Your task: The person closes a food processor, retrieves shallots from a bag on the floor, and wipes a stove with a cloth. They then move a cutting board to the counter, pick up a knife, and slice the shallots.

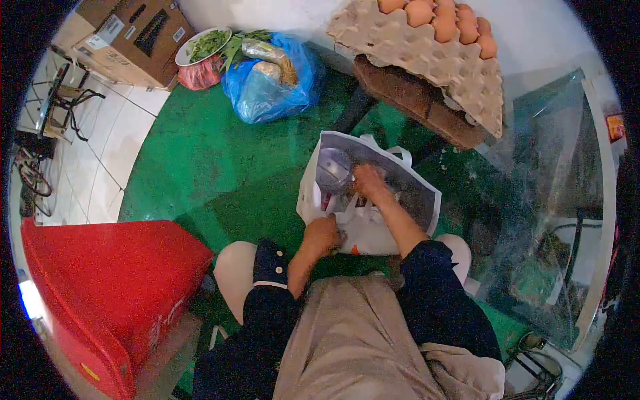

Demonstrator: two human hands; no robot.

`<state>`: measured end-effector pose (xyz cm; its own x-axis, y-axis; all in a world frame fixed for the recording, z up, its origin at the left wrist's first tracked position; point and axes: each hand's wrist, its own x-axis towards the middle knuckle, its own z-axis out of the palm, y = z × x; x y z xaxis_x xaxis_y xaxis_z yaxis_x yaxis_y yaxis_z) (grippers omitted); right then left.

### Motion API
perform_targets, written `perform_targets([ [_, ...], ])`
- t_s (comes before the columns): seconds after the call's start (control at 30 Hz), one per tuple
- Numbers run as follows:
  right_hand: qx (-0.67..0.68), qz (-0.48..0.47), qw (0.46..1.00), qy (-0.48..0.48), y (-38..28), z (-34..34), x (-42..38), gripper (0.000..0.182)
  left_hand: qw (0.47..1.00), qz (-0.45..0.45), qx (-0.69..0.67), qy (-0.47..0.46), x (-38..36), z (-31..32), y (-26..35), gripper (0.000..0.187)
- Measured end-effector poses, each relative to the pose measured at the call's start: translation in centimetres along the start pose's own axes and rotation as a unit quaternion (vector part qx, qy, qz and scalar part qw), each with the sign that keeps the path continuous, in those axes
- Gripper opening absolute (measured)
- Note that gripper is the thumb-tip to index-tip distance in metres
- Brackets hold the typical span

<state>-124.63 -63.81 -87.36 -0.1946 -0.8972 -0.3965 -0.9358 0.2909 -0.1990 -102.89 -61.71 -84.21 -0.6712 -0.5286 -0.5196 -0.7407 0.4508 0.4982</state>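
Note:
A white tote bag [308,193] with a grey inside stands open on the green floor between my knees. My left hand [323,235] is closed at the bag's near left edge, gripping it by the rim. My right hand [368,180] reaches down into the bag with its fingers curled; what they hold, if anything, is hidden. Just left of those fingers, a clear round plastic container [333,168] sits inside against the bag's wall. Other contents low in the bag are too dim to tell. One white handle [400,155] stands up at the far rim.
Egg trays [427,70] with brown eggs rest on a brown stool [413,100] beyond the bag. A blue plastic bag [273,90] of food, a bowl of greens [203,48] and a cardboard box [137,40] are far left. A red panel [120,280] stands left, a glass panel [533,220] right.

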Motion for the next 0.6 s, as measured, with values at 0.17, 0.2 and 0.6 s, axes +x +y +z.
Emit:
perform_targets([
  [0.17, 0.005, -0.011, 0.999, 0.035, 0.5, -0.2, -0.8, 0.035, 0.999, 0.033, 0.005, -0.020, -1.0, -1.3, -1.2, 0.035],
  [0.2, 0.024, 0.004, 0.999, 0.024, 0.2, -0.9, -1.2, 0.035, 0.999, 0.038, 0.000, -0.023, -1.5, -1.8, -1.0, 0.032],
  [0.6, 0.027, 0.008, 0.999, 0.020, -0.3, -0.8, 2.4, 0.043, 0.997, 0.033, 0.034, -0.064, -1.3, -0.2, -1.8, 0.023],
])
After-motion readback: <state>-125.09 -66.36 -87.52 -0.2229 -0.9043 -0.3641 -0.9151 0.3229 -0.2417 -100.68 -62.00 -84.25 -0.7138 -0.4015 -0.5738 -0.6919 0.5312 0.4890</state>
